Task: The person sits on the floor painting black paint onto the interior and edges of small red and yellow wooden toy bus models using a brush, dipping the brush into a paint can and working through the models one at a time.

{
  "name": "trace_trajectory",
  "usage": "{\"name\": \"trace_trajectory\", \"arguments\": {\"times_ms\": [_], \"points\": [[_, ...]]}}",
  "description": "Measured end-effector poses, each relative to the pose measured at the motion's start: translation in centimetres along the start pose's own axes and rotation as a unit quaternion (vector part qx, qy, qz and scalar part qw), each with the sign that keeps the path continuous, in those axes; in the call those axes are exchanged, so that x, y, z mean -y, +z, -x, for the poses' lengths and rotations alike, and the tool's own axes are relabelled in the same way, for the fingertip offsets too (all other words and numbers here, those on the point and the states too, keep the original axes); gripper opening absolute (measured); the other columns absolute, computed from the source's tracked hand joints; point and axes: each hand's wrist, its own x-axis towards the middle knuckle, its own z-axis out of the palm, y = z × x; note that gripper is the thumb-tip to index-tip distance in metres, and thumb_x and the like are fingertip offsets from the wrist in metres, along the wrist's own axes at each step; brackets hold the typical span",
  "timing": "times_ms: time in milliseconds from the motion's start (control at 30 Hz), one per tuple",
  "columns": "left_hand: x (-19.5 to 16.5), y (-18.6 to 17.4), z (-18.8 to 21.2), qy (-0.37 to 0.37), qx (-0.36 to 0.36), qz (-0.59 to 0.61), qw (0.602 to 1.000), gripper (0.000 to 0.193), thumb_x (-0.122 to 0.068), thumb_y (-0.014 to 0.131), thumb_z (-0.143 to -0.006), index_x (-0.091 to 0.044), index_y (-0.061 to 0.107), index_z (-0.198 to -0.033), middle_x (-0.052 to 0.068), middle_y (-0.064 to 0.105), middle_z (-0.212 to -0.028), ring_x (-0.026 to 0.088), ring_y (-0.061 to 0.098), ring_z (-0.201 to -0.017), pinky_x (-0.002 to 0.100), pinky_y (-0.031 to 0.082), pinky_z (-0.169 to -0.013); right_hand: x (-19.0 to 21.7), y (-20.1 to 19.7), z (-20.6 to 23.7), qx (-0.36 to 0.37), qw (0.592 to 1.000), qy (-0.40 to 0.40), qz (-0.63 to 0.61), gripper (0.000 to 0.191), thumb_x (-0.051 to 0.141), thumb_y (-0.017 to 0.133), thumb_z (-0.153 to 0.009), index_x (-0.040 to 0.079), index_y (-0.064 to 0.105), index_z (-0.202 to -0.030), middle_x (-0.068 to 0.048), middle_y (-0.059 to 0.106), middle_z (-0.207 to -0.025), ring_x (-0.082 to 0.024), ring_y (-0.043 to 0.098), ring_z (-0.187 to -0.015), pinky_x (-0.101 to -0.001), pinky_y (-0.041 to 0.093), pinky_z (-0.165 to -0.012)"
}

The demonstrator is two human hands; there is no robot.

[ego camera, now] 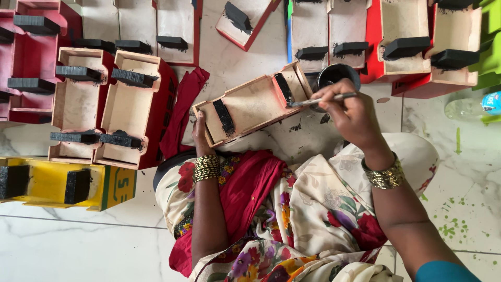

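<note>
Brush (322,100) is being pinched in my right hand (350,112), touching a black strip. My left hand (201,137) is gripping the upturned wooden toy truck (250,104), unpainted, red-edged.

I am looking down at a small craft workshop set on a marble-tiled floor (73,240). Rows of red wooden toy bodies (133,104) with black-painted blocks are lying all around, one yellow toy body (52,183) among them. A pot of black paint (336,74) is standing close by; green paint spatter (451,227) is marking the tiles.
</note>
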Motion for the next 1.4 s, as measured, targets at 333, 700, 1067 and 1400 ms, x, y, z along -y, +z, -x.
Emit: {"name": "trace_trajectory", "arguments": {"times_ms": [333,700,1067,1400], "points": [[-0.2,0.8,1.8,0.009,0.031,0.006,0.999,0.069,-0.054,0.069,-0.088,-0.002,0.06,-0.133,0.013,0.072,-0.112,0.021,0.073,-0.09,0.033,0.061,-0.074,-1.2,-1.5,0.5,-0.029,0.998,-0.055,-0.005,0.009,-0.006,0.064,-0.103,0.0,0.057,-0.103,-0.014,0.074,-0.112,-0.014,0.072,-0.097,-0.0253,0.059,-0.082],[0.5,-0.4,3.0,0.029,0.069,0.033,0.997,0.061,-0.05,0.065,-0.096,-0.002,0.058,-0.134,0.012,0.071,-0.116,0.019,0.072,-0.099,0.033,0.061,-0.083,-0.9,-2.0,2.9,-0.012,0.996,-0.084,0.003,0.007,-0.006,0.062,-0.102,0.0,0.059,-0.1,-0.015,0.072,-0.112,-0.015,0.073,-0.102,-0.0258,0.059,-0.086],[1.0,-1.1,4.4,0.037,0.069,0.045,0.996,0.062,-0.047,0.063,-0.098,-0.004,0.054,-0.142,0.013,0.069,-0.123,0.021,0.071,-0.106,0.034,0.061,-0.088,-2.0,-1.5,3.5,-0.066,0.995,-0.05,-0.061,0.008,-0.003,0.063,-0.106,0.0,0.056,-0.104,-0.016,0.072,-0.114,-0.015,0.071,-0.105,-0.0262,0.059,-0.09],[1.1,-0.7,6.0,0.043,0.096,0.052,0.993,0.06,-0.047,0.06,-0.098,-0.006,0.054,-0.141,0.012,0.069,-0.124,0.02,0.071,-0.106,0.034,0.06,-0.089,-2.9,0.0,3.3,-0.084,0.991,-0.093,-0.04,0.007,-0.002,0.062,-0.11,0.0,0.056,-0.106,-0.014,0.071,-0.118,-0.014,0.07,-0.107,-0.0256,0.056,-0.09]]}}
